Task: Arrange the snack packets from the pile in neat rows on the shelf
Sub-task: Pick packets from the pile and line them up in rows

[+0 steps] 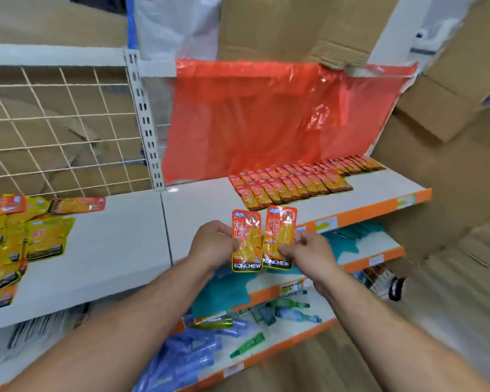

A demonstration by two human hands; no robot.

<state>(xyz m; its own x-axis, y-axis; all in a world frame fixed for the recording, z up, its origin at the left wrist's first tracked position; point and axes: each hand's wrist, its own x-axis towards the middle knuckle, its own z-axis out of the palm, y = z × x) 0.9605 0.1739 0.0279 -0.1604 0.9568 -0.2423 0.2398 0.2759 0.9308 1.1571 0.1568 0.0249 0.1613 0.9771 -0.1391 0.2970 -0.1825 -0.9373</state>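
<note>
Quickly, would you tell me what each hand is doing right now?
Left hand: holding the left Konchew packet.
Right hand: holding the right Konchew packet.

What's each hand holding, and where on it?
Left hand pinches one orange packet by its left edge, mid-height. Right hand pinches a second packet by its lower right edge.

"KONCHEW" — printed along the black bottom band of both held packets (247, 240) (279, 237).

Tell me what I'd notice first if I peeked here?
Right in the middle, the left hand and right hand each pinch an orange snack packet. Behind them a big red plastic sheet hangs above neat packet rows on the white shelf; a yellow pile lies far left.
</note>
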